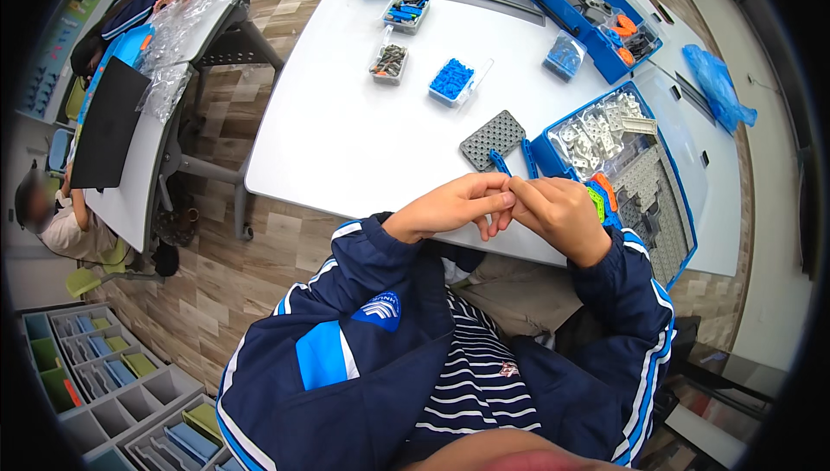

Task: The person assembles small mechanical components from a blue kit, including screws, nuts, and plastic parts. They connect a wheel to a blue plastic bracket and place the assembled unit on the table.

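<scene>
My left hand [464,205] and my right hand [558,213] meet at the table's near edge, fingers bent and fingertips pressed together. Whatever lies between them is hidden or too small to name. Just beyond the fingers, a short blue beam [498,160] shows by a dark grey perforated plate [494,139]; I cannot tell whether a hand touches the beam. Another blue beam [529,160] lies right of the plate, beside a blue tray [543,156] of white and grey building pieces. Green and orange pieces [603,187] show beside my right wrist.
Across the white table [346,125] stand small clear boxes of blue pieces [452,79], dark pins [388,63] and mixed parts [406,9]. A large blue case [588,12] and a blue plastic bag [719,86] are farther right. Another person [65,216] sits at the left table.
</scene>
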`<state>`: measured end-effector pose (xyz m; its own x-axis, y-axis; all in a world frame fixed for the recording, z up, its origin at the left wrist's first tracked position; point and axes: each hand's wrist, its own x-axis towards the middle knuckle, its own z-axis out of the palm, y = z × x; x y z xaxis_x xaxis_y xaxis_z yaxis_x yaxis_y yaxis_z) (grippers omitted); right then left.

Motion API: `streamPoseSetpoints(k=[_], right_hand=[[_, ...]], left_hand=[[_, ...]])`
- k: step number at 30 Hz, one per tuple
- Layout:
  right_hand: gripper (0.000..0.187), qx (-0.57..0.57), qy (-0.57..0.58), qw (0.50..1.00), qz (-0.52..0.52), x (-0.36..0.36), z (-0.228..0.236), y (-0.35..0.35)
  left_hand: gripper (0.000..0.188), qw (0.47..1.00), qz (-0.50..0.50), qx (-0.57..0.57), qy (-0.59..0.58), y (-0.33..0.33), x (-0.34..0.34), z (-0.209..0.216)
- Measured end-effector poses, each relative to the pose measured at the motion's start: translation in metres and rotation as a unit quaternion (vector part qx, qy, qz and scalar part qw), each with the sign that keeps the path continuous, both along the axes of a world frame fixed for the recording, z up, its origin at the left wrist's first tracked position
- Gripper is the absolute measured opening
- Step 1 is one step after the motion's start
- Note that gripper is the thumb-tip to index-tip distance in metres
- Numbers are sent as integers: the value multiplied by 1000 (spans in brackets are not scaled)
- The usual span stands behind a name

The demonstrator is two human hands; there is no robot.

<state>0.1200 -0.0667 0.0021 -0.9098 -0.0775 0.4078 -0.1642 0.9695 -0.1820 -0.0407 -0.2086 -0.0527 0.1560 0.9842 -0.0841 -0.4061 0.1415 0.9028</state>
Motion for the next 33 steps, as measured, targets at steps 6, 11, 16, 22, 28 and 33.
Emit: streamPoseSetpoints(k=[6, 11, 16, 22, 28, 33], right_hand=[[26, 6, -8, 999, 32, 5, 5, 7], [25, 3, 0, 1000, 26, 3, 6, 8], [20, 39, 31, 999, -6, 0, 5, 5], [16, 57, 35, 997, -32, 2, 1, 0], [19, 41, 24, 998, -35, 5, -4, -6], [19, 22, 43, 999, -21, 6, -2, -4]], left_hand=[[31, 997, 62, 31, -27, -6, 25, -7], [29, 991, 116, 28, -61, -1, 34, -8], [26, 972, 207, 62, 94, 7, 41, -1], [28, 939, 237, 54, 243, 4, 41, 5], [34, 951, 212, 56, 218, 0, 37, 2], [40, 985, 146, 46, 79, -1, 33, -1]])
